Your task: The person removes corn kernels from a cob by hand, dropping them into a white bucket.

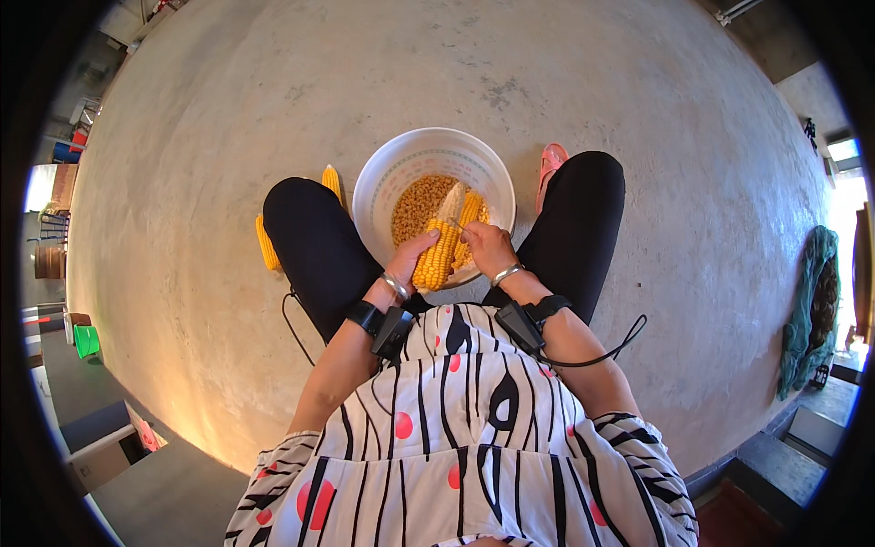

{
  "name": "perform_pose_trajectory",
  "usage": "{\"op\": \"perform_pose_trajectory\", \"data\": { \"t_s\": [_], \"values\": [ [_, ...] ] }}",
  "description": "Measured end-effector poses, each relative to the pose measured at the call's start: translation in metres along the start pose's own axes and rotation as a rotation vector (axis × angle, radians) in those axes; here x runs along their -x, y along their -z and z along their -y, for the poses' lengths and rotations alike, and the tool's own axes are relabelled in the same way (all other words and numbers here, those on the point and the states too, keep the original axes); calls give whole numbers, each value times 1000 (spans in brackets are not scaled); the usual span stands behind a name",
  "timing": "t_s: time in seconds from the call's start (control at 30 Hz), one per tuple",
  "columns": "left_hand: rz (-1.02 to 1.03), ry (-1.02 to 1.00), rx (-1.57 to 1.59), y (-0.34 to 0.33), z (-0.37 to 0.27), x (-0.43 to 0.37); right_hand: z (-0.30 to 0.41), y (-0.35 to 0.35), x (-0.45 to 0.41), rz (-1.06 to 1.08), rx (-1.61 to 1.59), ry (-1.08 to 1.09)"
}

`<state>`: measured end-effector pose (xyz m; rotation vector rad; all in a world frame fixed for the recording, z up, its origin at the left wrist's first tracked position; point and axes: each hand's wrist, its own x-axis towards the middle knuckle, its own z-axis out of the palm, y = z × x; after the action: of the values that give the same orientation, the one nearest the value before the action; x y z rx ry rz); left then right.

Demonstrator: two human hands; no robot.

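My left hand (411, 258) grips an ear of corn (437, 254), tilted over a large white basin (374, 164) between my knees. The ear's upper end is bare of kernels; yellow kernels cover the lower part. My right hand (489, 247) closes on a thin metal tool (456, 223), whose tip touches the ear near the edge of the bare part. Its exact kind cannot be told. Loose corn kernels (418, 205) lie in the basin, and another yellow ear (472, 208) shows behind the held one, partly hidden.
Two more ears, one (331, 181) beside the basin and one (267, 243) outside my left knee, lie on the concrete floor (273, 102). A green plastic container (86, 340) stands far left. A teal net-like bundle (806, 314) lies far right. Cords hang from both wrist devices.
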<state>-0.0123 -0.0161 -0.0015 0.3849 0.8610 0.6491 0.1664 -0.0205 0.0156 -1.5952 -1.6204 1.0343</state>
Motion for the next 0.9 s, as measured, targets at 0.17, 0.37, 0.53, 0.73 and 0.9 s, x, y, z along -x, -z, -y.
{"op": "perform_pose_trajectory", "data": {
  "t_s": [0.17, 0.37, 0.53, 0.73, 0.9],
  "values": [
    [-20, 10, 5, -2, -1, 2, -4, -3, -3, 4, 37, -21],
    [-37, 19, 28, -9, -5, 3, -26, -9, -18, -105, 93, -36],
    [-78, 8, 57, -7, -4, 4, -15, -10, -11, -55, 112, -27],
    [-72, -6, 42, -4, -1, 0, -10, -8, -7, 2, 68, 14],
    [-89, -9, 10, -6, -2, 2, -4, -6, -4, 35, 39, 17]
  ]
}}
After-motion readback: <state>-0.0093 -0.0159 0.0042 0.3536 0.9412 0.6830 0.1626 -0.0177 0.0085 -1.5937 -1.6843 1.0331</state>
